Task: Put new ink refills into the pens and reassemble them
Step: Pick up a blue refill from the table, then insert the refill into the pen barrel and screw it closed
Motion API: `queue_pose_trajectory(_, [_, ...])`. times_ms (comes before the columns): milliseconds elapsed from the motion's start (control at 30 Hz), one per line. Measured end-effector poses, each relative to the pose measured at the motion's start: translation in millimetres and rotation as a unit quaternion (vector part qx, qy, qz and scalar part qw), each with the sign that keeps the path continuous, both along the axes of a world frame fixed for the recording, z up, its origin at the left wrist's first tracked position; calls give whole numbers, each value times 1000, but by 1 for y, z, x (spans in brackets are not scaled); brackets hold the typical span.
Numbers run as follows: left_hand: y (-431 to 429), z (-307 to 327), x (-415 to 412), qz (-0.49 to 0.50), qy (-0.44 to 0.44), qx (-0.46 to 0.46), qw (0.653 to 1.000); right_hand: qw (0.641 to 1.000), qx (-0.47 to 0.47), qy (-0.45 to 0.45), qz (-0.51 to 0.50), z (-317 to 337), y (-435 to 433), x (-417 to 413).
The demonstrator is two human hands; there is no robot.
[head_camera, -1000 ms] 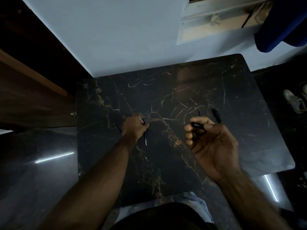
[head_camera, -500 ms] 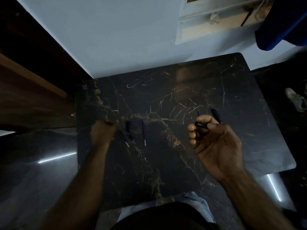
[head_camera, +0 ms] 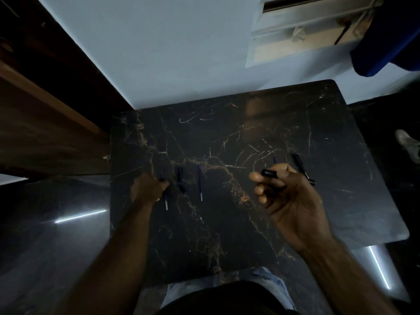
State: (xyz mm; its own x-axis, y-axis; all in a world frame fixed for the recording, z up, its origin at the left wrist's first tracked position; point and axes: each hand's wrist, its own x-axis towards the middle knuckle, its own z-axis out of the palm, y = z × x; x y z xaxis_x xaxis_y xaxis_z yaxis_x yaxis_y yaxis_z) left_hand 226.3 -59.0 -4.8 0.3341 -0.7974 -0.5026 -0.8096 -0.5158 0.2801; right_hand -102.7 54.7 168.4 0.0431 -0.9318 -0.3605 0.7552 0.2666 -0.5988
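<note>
Two hands work over a dark marble table [head_camera: 227, 235], with the person's lap just showing at its near edge. The right hand [head_camera: 293, 201] is raised above the table. Its fingers are curled, and thumb and forefinger pinch a short black pen piece [head_camera: 269, 173], the same hold as a second ago.

The left hand [head_camera: 148, 189] is what changed. A second ago it was at the middle refill [head_camera: 200, 186]; that refill now lies alone on the table, pale tip toward the person. The hand has shifted to the left and is fisted over the upper end of the left refill [head_camera: 166, 202], whose tip pokes out below the knuckles. The light is dim, but the fingers look closed round it. Between the two refills lies a dark pen part [head_camera: 180, 181], apart from both.

My reading is that this refill has been chosen for the piece in the right hand, so lifting it and bringing the two together should come next. No pen looks finished yet.

Farther out, just beyond the right hand, a slim dark pen [head_camera: 301, 168] lies on the table, and a small blue tip [head_camera: 275, 159] shows above the fingers. Behind the table stands a pale wall [head_camera: 181, 53].
</note>
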Motion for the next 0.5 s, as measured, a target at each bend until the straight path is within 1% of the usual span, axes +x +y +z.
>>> queue_pose_trajectory(67, [3,7,-2,-8,-23,13,1000,1000,11,27,-11,1,3,0])
queue_pose_trajectory(100, [5,12,-3,13,-2,13,1000,999,13,37,-15,2,4,1])
queue_pose_trajectory(167, [5,29,-11,107,108,-21,988,998,8,48,-26,6,5,2])
queue_pose_trajectory(200, [5,43,-18,155,173,-66,971,998,4,49,-34,9,5,2])
queue_pose_trajectory(233, [6,61,-27,186,234,-132,945,998,-1,46,-41,12,5,2])
queue_pose_trajectory(267, [8,83,-39,201,293,-213,910,998,-8,40,-46,17,5,3])
queue_pose_trajectory(300, [12,109,-51,202,356,-293,864,998,-17,32,-48,22,4,4])
queue_pose_trajectory(333, [16,137,-65,193,434,-353,806,998,-29,25,-48,27,3,6])
queue_pose_trajectory(367, [21,164,-80,178,513,-387,745,998,-43,20,-47,33,1,7])
queue_pose_trajectory(400, [27,188,-95,156,578,-402,693,997,-58,18,-46,39,-2,9])
queue_pose_trajectory(433, [32,210,-109,139,624,-404,655,996,-73,17,-47,46,-5,11])
queue_pose_trajectory(467, [35,226,-122,133,650,-402,631,995,-86,16,-49,52,-8,14])
queue_pose_trajectory(500, [37,239,-134,137,662,-402,618,994,-98,16,-51,57,-11,16])
